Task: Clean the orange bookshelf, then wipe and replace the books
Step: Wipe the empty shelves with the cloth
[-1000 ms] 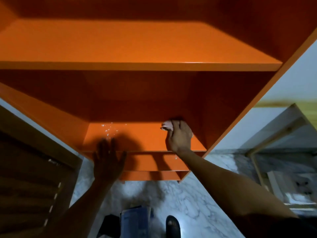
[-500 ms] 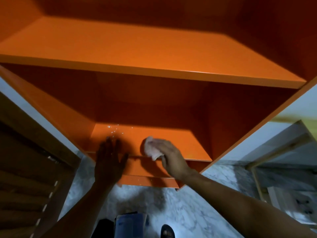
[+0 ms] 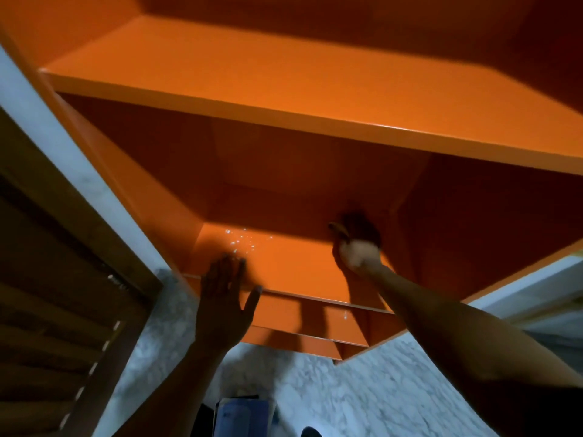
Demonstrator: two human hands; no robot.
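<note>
The orange bookshelf (image 3: 284, 89) fills the view, and no books show on its shelves. My right hand (image 3: 356, 247) reaches deep into the lower shelf (image 3: 290, 266) at its back right corner. It grips a pale cloth (image 3: 359, 255) that is blurred and mostly hidden by the hand. Fingers spread and straight, my left hand (image 3: 225, 298) rests flat on the front edge of the same shelf. Small white specks (image 3: 239, 241) lie on the shelf just beyond its fingertips. A blue-covered book (image 3: 244, 414) lies on the floor below.
A brown louvred wooden door (image 3: 47, 294) stands close on the left. The floor (image 3: 331, 389) is grey-white marble. A dark shoe tip (image 3: 310, 432) shows at the bottom edge. More orange shelves (image 3: 309, 342) sit under the one being wiped.
My right hand swept the cloth from the back right to the shelf's front middle, then back to the rear right corner. My left hand stayed on the front edge.
</note>
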